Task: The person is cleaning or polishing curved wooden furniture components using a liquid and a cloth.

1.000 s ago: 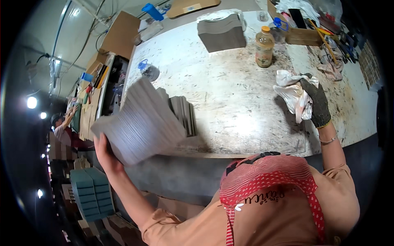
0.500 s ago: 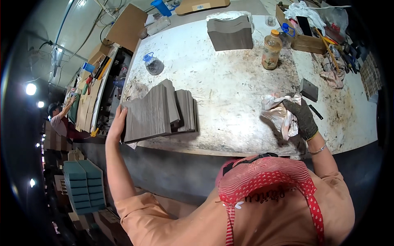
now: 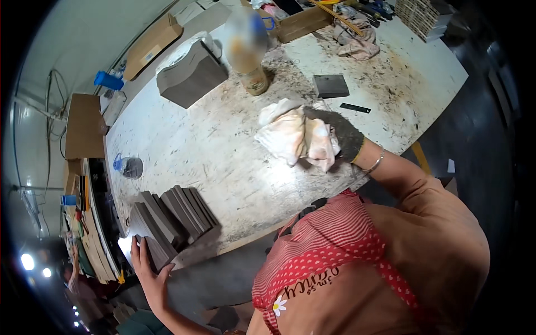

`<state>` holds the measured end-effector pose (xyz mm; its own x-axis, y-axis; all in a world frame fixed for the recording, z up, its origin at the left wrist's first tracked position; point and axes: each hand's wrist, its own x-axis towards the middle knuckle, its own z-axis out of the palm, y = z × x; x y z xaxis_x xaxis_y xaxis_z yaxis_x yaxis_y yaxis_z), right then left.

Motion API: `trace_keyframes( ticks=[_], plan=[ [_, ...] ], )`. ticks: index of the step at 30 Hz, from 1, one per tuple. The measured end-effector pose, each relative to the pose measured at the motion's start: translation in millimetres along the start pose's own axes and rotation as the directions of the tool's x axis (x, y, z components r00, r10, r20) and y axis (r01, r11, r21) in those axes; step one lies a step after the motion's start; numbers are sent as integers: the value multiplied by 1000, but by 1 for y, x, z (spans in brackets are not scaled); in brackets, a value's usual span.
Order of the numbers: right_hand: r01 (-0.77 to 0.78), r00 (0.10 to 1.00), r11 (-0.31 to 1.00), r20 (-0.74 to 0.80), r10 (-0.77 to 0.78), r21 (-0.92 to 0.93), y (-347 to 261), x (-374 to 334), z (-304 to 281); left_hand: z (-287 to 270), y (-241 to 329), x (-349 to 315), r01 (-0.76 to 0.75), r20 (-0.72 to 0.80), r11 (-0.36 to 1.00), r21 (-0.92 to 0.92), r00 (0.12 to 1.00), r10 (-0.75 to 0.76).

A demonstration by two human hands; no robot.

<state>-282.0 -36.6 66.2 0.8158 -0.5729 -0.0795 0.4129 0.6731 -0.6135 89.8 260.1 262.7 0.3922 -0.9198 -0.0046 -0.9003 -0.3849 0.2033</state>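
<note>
Bare and with its fingers spread, my left hand (image 3: 149, 273) rests against the outer board of a leaning row of grey slabs (image 3: 167, 223) at the near left of the table. The slabs stand on edge, tilted and partly fanned apart. My right hand (image 3: 341, 133), in a dark grey glove, is closed round a crumpled white cloth (image 3: 293, 134) with pinkish stains. Most of its fingers are hidden by the cloth. Beyond that hand lie a small grey block (image 3: 330, 86) and a thin black strip (image 3: 355, 108).
The stained white table (image 3: 223, 162) carries a larger grey stack (image 3: 192, 75) and a partly blurred bottle (image 3: 254, 82) at the back. A clear jug (image 3: 132, 167) with a blue handle is at left. A wooden box (image 3: 304, 25) and rags (image 3: 357, 44) lie far right.
The view has turned, shifting the table in the picture. My right hand has brought the cloth inward over the table. The slabs now lean more apart, and my left hand's fingers are spread against them.
</note>
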Motion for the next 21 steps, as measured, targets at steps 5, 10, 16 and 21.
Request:
trace_keyframes(
  ticks=[5,10,16,21],
  plan=[
    [-71,959,942,-239,155,328,-8,2,49,12,13,15,28,-84,997,78,996,-22],
    [-150,978,905,-73,194,397,-7,6,49,1,69,14,-138,-161,989,43,976,143],
    [-163,958,898,-154,244,410,-3,0,38,-4,204,49,-320,-417,-319,-892,310,854],
    [-42,951,945,-277,137,323,-12,-19,29,24,235,95,71,-371,-373,-925,41,928]
  ],
)
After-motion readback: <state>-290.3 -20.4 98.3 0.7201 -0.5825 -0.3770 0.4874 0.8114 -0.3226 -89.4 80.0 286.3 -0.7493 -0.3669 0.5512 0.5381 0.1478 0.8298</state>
